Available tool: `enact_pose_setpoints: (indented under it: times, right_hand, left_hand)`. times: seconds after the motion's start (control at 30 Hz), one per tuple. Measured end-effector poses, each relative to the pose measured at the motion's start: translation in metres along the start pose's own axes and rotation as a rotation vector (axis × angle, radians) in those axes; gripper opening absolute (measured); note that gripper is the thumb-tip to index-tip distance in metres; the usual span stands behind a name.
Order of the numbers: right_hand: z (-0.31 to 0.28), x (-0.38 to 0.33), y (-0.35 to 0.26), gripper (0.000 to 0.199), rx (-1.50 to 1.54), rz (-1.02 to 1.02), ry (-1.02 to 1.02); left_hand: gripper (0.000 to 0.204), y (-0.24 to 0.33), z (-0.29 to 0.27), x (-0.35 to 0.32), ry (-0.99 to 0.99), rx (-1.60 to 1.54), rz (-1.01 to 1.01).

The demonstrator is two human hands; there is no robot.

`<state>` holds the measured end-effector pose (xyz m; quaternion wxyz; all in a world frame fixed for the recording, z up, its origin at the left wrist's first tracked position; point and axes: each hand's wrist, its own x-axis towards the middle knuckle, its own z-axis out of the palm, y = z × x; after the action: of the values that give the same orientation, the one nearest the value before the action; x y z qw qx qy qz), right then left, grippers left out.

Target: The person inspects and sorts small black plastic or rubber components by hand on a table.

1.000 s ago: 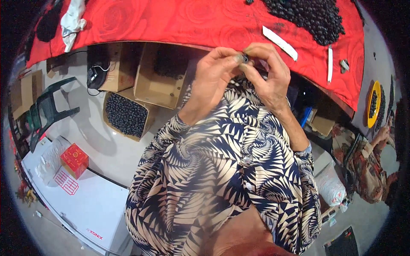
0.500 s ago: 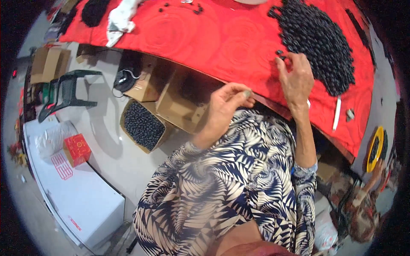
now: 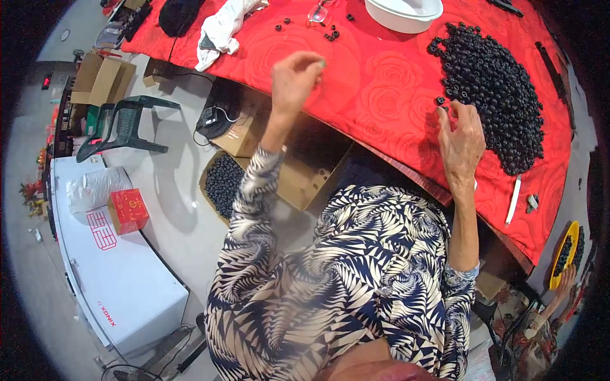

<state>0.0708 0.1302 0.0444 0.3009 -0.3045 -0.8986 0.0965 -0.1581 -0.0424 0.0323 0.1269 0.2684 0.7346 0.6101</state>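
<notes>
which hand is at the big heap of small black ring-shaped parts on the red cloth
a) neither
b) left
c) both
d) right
d: the right hand has its fingers at the edge of the heap of small black ring-shaped parts, while the left hand is raised over bare red cloth, pinching a small piece.

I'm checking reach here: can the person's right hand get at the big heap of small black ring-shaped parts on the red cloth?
Probably yes. The right hand already rests at the heap of small black ring-shaped parts on its near edge, fingertips touching stray pieces, with only bare red cloth around it.
</notes>
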Motion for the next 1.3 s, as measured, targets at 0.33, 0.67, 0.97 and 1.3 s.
enact_pose_setpoints:
  times: [0.33,0.67,0.97,1.3]
  right_hand:
    - [-0.006,-0.01,-0.01,0.011,0.121,-0.105,-0.004]
    - [0.0,-0.018,-0.019,0.011,0.168,-0.117,-0.068]
    - [-0.004,-0.021,-0.031,0.012,0.268,-0.128,-0.163]
    - [-0.001,-0.005,-0.042,0.014,0.334,-0.205,-0.22]
  left_hand:
    - [0.018,-0.03,0.019,0.082,0.125,0.761,0.595]
    - [0.02,-0.041,0.03,0.09,0.123,0.814,0.69]
    - [0.017,0.006,0.021,0.019,0.053,0.105,0.34]
    - [0.025,0.016,0.011,-0.017,-0.013,-0.335,0.101]
